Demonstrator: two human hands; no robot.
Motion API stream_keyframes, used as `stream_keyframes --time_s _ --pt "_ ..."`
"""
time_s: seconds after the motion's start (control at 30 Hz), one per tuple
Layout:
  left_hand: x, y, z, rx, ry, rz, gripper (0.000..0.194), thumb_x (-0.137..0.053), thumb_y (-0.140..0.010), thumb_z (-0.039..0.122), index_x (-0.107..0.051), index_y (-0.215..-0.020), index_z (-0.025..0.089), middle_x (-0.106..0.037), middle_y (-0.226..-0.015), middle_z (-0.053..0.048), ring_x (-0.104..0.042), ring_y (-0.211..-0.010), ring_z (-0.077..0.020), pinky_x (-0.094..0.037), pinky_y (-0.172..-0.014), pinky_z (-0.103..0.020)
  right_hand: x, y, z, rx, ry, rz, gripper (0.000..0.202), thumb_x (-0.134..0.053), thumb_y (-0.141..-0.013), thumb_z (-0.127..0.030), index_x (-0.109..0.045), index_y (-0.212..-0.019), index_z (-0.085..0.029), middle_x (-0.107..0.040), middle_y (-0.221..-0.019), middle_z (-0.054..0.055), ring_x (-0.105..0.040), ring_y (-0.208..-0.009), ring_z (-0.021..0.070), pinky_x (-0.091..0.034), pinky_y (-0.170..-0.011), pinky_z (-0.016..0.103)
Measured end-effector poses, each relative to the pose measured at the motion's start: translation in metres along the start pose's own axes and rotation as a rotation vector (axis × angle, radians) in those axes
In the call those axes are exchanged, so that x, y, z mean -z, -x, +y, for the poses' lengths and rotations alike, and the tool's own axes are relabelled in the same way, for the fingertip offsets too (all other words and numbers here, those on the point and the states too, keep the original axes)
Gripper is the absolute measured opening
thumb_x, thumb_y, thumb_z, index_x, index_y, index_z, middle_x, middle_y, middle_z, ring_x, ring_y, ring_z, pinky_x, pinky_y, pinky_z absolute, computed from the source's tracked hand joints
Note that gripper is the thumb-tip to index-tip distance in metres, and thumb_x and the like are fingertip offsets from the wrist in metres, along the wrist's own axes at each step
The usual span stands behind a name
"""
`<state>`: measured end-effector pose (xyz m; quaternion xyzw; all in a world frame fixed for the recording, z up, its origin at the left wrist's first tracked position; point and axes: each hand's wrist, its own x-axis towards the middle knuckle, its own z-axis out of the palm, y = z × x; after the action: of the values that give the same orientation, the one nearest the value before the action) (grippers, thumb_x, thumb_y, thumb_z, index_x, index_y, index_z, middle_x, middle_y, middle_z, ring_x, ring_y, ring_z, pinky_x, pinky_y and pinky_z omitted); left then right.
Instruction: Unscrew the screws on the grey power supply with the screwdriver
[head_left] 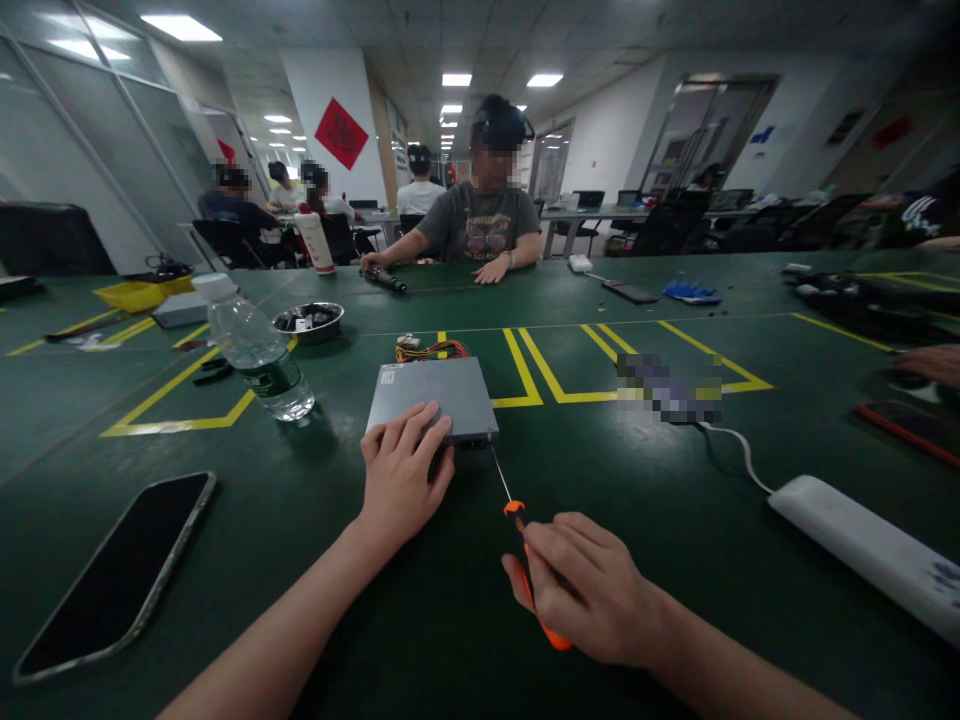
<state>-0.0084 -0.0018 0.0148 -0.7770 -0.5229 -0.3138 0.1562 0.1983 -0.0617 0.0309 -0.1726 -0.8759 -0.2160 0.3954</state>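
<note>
Right hand point(585, 585) pinches the orange screwdriver point(525, 555) handle, fingers curled round it; thin steel shaft runs up to the near right corner of the grey box point(435, 398). Left hand point(401, 475) lies flat, fingers spread, pressing the box's near edge to the green mat point(675, 520). Step judged: working a corner screw. The tip looks seated; it needs steady axial pressure and a braced box. Box: matte sheet metal, flat, rectangular, coloured wires point(431, 350) behind. Clear ribbed bottle point(259, 350) and glossy phone point(120, 570) to the left.

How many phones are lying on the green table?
3 that I can tell. One big phone lies face up near the left arm. One dark phone lies far across, beside something blue. One with a red edge lies at the right. Others may be hidden in the clutter.
</note>
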Motion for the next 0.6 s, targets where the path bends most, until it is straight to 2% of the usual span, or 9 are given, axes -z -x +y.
stream_keyframes --time_s 0.13,0.2,0.3,0.37,0.43,0.5,0.6 --pt "0.0 0.0 0.0 0.0 0.005 -0.003 0.028 -0.049 -0.084 0.026 -0.054 -0.111 0.025 -0.056 -0.125 -0.006 -0.048 -0.116 -0.0256 -0.028 -0.089 -0.044 -0.001 0.002 0.0 -0.039 -0.037 -0.052 0.011 -0.059 -0.078 -0.003 -0.059 -0.077 -0.013 -0.066 -0.084 0.009 -0.057 -0.06 0.0115 -0.047 -0.053 0.024" --pt "0.0 0.0 0.0 -0.001 0.003 -0.007 0.028 -0.049 -0.084 0.025 -0.054 -0.111 0.025 -0.056 -0.125 -0.007 -0.048 -0.116 -0.0257 -0.028 -0.089 -0.044 0.001 0.0 -0.003 -0.062 -0.037 -0.076 0.003 -0.059 -0.08 -0.01 -0.061 -0.08 -0.013 -0.066 -0.083 0.009 -0.06 -0.064 0.0132 -0.051 -0.058 0.025" --pt "0.001 0.0 0.001 -0.004 0.0 -0.006 0.028 -0.048 -0.084 0.026 -0.054 -0.112 0.025 -0.056 -0.125 -0.007 -0.047 -0.117 -0.0256 -0.028 -0.089 -0.044 0.005 -0.003 -0.011 -0.116 -0.053 -0.127 0.017 -0.053 -0.084 -0.022 -0.062 -0.088 -0.008 -0.066 -0.09 0.015 -0.064 -0.078 0.0188 -0.054 -0.069 0.029" --pt "0.001 0.0 0.001 -0.004 0.003 -0.003 0.029 -0.049 -0.084 0.026 -0.054 -0.112 0.026 -0.056 -0.125 -0.007 -0.047 -0.117 -0.0257 -0.028 -0.089 -0.044 0.007 -0.004 -0.014 -0.116 -0.047 -0.164 0.019 -0.051 -0.083 -0.018 -0.062 -0.093 -0.006 -0.065 -0.095 0.017 -0.065 -0.083 0.0207 -0.054 -0.073 0.029" --pt "0.001 0.0 0.001 -0.001 0.007 -0.001 0.029 -0.049 -0.084 0.025 -0.054 -0.112 0.026 -0.056 -0.125 -0.006 -0.047 -0.117 -0.026 -0.028 -0.088 -0.044 0.009 -0.004 -0.014 -0.068 -0.014 -0.175 0.019 -0.05 -0.082 -0.012 -0.061 -0.096 -0.007 -0.066 -0.094 0.018 -0.065 -0.082 0.0202 -0.054 -0.071 0.028" --pt "0.001 0.0 0.001 0.0 0.009 0.0 0.029 -0.049 -0.083 0.025 -0.054 -0.112 0.026 -0.057 -0.125 -0.006 -0.048 -0.116 -0.0262 -0.028 -0.088 -0.045 0.009 -0.003 -0.011 -0.035 0.027 -0.155 0.017 -0.049 -0.083 -0.01 -0.061 -0.096 -0.009 -0.067 -0.089 0.018 -0.065 -0.072 0.018 -0.054 -0.062 0.026" --pt "0.002 -0.001 0.001 0.001 0.009 -0.003 0.029 -0.049 -0.083 0.025 -0.054 -0.112 0.025 -0.057 -0.124 -0.006 -0.048 -0.116 -0.0261 -0.028 -0.089 -0.045 0.008 -0.002 -0.008 -0.049 0.051 -0.11 0.01 -0.05 -0.084 -0.011 -0.06 -0.085 -0.011 -0.067 -0.083 0.017 -0.06 -0.056 0.0128 -0.049 -0.051 0.022"
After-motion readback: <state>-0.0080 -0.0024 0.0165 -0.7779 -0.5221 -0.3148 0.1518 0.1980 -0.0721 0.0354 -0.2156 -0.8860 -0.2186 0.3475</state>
